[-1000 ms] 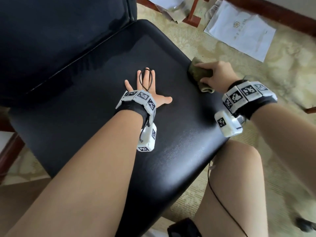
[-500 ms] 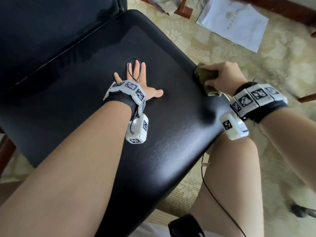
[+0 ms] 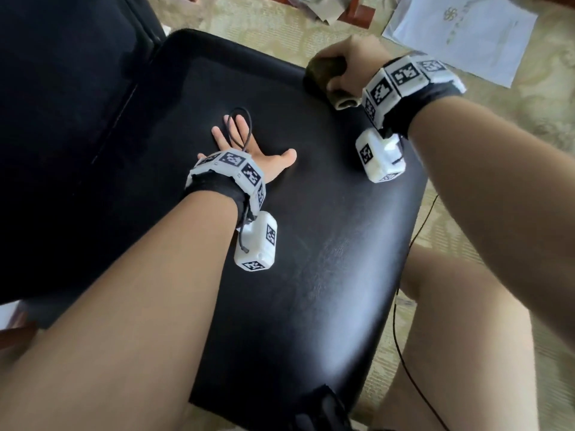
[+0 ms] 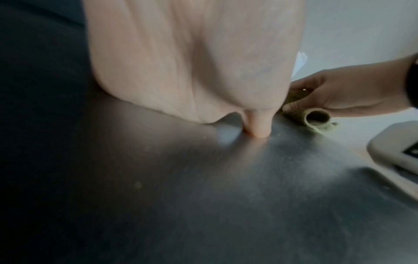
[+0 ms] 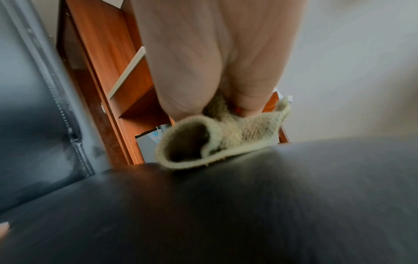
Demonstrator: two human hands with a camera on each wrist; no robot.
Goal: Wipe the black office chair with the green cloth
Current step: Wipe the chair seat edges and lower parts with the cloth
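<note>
From the head camera, the black office chair (image 3: pixel 311 244) fills the middle of the view, its seat glossy and its backrest rising at the far left. The left hand (image 3: pixel 249 150) lies flat on the seat near the middle, fingers straight and spread, thumb stretched out to the side, holding nothing. The right hand (image 3: pixel 348 62) sits at the seat's far right edge, fingers curled round the green cloth (image 3: pixel 323 77), which is bunched and pressed against that edge; a rolled end of the cloth sticks out below the hand. Beyond the seat's right side, a white paper (image 3: pixel 463 35) lies on the patterned carpet (image 3: pixel 529 107).

From the left wrist, the left hand (image 4: pixel 192 62) presses palm-down on the seat (image 4: pixel 203 196), the thumb tip touching the surface. Past the thumb, the right hand (image 4: pixel 339 92) grips the green cloth (image 4: pixel 316 117) at the seat's edge, its rolled end open like a tube.

From the right wrist, the right hand (image 5: pixel 214 59) pinches the green cloth (image 5: pixel 214 139) from above, and the cloth's lower fold rests on the seat's rim (image 5: pixel 226 205). Behind the seat stands a wooden cabinet (image 5: pixel 108 71), just beside the chair's backrest (image 5: pixel 29 116).
</note>
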